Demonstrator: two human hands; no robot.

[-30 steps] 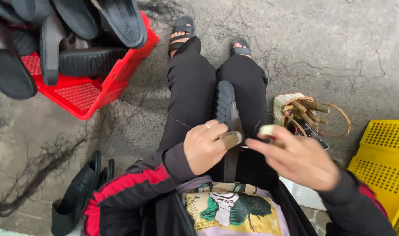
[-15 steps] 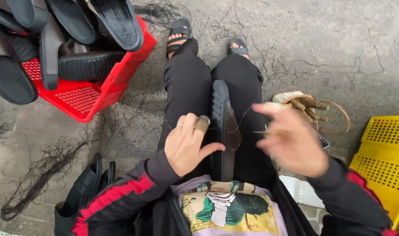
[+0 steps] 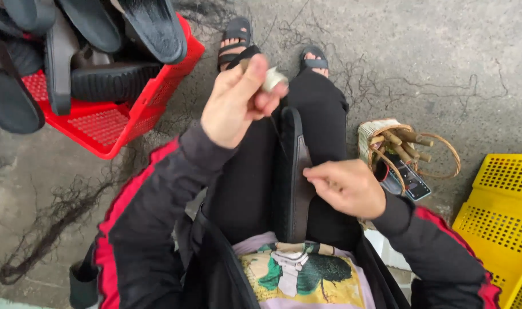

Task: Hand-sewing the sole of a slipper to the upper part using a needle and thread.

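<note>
Red crate (image 3: 109, 129) with black soles, far left of fingers. Left hand (image 3: 235, 103) raised, fingers pinch small pale block (image 3: 274, 78). Black sole (image 3: 292, 171) on lap, under right hand (image 3: 347, 187); fingers pinch its edge. Small basket (image 3: 381, 137) just right.

The person is wearing a black jacket with red stripes running along both sleeves (image 3: 141, 212), black trousers (image 3: 244, 183), a lilac shirt with a green-and-yellow cartoon print (image 3: 298, 274), and black strapped sandals (image 3: 238, 34).
</note>
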